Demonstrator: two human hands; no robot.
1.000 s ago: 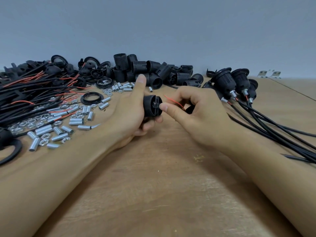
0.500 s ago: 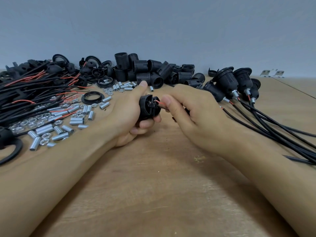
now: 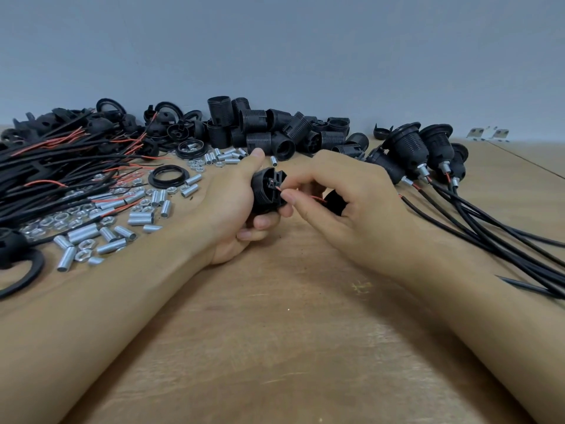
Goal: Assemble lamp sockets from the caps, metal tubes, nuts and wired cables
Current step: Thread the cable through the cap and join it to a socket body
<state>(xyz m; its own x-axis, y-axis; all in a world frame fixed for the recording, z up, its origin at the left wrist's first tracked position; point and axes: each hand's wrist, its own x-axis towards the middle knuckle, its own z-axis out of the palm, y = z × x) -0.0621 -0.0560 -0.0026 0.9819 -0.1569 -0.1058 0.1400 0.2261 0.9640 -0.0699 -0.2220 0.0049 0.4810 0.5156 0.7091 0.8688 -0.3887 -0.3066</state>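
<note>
My left hand (image 3: 232, 203) grips a black socket body (image 3: 267, 191) just above the counter (image 3: 275, 347). My right hand (image 3: 345, 203) pinches a red wire (image 3: 316, 198) at the socket's end. Metal tubes (image 3: 107, 231) and nuts (image 3: 61, 218) lie left, finished sockets (image 3: 409, 148) right, loose socket bodies (image 3: 275, 130) at the back.

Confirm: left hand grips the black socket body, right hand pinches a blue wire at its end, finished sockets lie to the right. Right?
One error: the wire is red, not blue, as the head view shows. The left hand does grip the black socket body, the right hand pinches the wire at its end, and finished sockets lie to the right.
</note>
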